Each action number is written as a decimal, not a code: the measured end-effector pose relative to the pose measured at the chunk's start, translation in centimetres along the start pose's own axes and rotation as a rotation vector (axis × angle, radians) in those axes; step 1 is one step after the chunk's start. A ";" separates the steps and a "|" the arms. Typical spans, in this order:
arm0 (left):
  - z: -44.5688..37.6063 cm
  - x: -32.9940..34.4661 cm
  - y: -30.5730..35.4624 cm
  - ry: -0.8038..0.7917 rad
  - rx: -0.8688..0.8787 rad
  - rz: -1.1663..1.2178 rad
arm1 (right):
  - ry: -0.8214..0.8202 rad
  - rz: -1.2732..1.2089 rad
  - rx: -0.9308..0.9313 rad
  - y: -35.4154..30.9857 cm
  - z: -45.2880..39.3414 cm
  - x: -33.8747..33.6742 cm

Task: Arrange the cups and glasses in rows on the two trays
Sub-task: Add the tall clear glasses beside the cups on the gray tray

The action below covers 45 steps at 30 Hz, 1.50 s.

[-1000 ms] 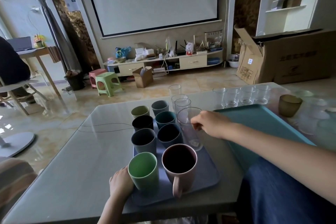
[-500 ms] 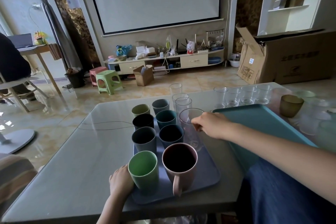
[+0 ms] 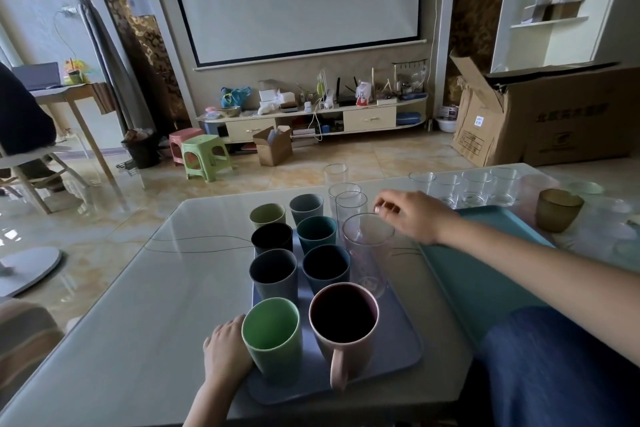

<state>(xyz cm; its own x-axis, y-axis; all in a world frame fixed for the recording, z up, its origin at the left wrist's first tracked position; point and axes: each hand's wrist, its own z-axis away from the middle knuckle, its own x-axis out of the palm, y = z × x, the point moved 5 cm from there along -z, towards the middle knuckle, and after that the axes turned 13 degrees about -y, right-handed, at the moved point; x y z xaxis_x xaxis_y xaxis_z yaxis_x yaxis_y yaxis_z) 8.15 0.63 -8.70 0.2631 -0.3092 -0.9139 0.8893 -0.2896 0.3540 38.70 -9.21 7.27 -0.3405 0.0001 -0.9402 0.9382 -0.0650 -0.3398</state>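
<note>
**Matte cups in two files, clear glasses alongside**

On the lavender tray (image 3: 398, 354), flat with rounded corners, matte ribbed cups stand in two rows behind a green cup (image 3: 272, 340) and a glossy pink mug (image 3: 343, 329) with a loop handle. A tall clear glass (image 3: 369, 253) stands at the tray's right side. The right hand (image 3: 412, 215) hovers just above its rim, fingers loosely curled, grasping nothing. The left hand (image 3: 225, 354) rests at the tray's near left edge beside the green cup; its fingers are hidden. The teal tray (image 3: 485, 274) lies right; short clear tumblers (image 3: 464, 187) line up beyond it, near an amber glass (image 3: 557, 210)
</note>
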 end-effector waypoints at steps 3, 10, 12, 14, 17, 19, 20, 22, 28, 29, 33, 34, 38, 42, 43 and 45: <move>-1.8 -0.3 -0.8 0.075 0.048 0.008 | 0.121 -0.016 0.071 2.7 -2.1 -2.2; -6.3 -1.6 -1.0 0.182 -0.073 0.030 | -0.065 0.127 0.235 6.2 -13.8 -3.8; -7.6 -1.9 -0.9 0.177 -0.135 0.027 | -0.097 0.213 0.254 6.7 -17.2 -3.3; -8.3 -2.1 -0.9 0.151 -0.162 -0.003 | -0.121 0.260 0.255 7.0 -19.7 -2.5; -8.4 -2.0 -1.0 0.159 -0.186 -0.060 | -0.222 0.249 0.247 7.4 -22.2 -0.5; -8.4 -1.8 -0.9 0.148 -0.189 -0.078 | -0.208 0.206 0.252 7.8 -22.9 0.2; -8.5 -1.7 -0.9 0.149 -0.189 -0.084 | -0.170 0.187 0.244 7.9 -23.2 0.4; -8.6 -1.7 -1.0 0.160 -0.187 -0.087 | -0.089 0.171 0.224 7.9 -23.3 0.3; -8.4 -1.5 -0.8 0.202 -0.144 -0.080 | 0.100 0.171 0.339 8.2 -21.0 0.1; -8.5 -1.5 -0.9 0.202 -0.144 -0.074 | 0.125 0.144 0.359 8.4 -20.3 0.0; -8.3 -1.5 -0.8 0.178 -0.155 -0.089 | 0.221 -0.023 0.427 9.9 -17.6 -1.4; -8.2 -1.6 -0.7 0.175 -0.154 -0.087 | 0.221 -0.015 0.438 10.1 -16.8 -1.9; -7.4 -1.8 -0.3 0.180 -0.106 -0.035 | 0.226 0.050 0.456 10.5 -12.9 -4.0; -5.4 -1.5 -0.4 0.211 -0.067 0.038 | 0.233 0.009 0.434 11.0 -8.6 -4.6; -4.7 -1.3 -0.6 0.196 -0.083 0.035 | 0.226 0.039 0.416 10.7 -7.2 -4.7; -3.1 -0.9 -1.0 0.168 -0.122 0.034 | 0.197 0.112 0.374 9.5 -3.9 -4.5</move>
<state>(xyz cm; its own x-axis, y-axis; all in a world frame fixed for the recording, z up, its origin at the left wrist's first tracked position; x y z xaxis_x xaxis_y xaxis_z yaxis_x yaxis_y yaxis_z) 8.18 4.02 -8.90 0.3429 -0.1584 -0.9259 0.9150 -0.1666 0.3674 49.41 -5.91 8.17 -0.1855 0.1602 -0.9695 0.8697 -0.4325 -0.2378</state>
